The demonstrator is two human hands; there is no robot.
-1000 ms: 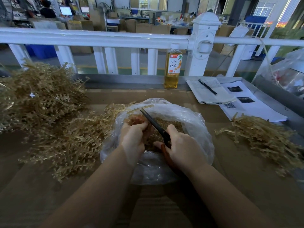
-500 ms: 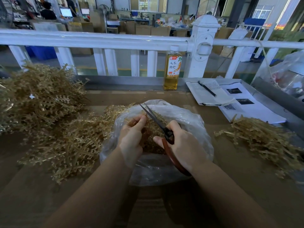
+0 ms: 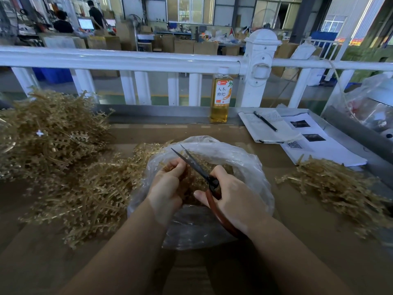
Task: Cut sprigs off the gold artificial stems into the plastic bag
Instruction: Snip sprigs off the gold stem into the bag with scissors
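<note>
The clear plastic bag [image 3: 244, 165] on the surface [image 3: 319, 241] holds gold sprigs [image 3: 221, 167], over which the left hand [image 3: 168, 184] pinches a gold stem [image 3: 187, 173] and the right hand's [image 3: 231, 196] grip curls round scissors [image 3: 197, 167], blades now parted, previously closed.

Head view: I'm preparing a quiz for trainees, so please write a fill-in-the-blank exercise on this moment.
1. The right hand grips red-handled ____.
2. The left hand holds a gold sprig over the clear plastic ____.
3. A black pen lies on an open ____.
4. The bottle of amber drink has a ____ cap.

Answers: scissors; bag; notebook; white
</note>
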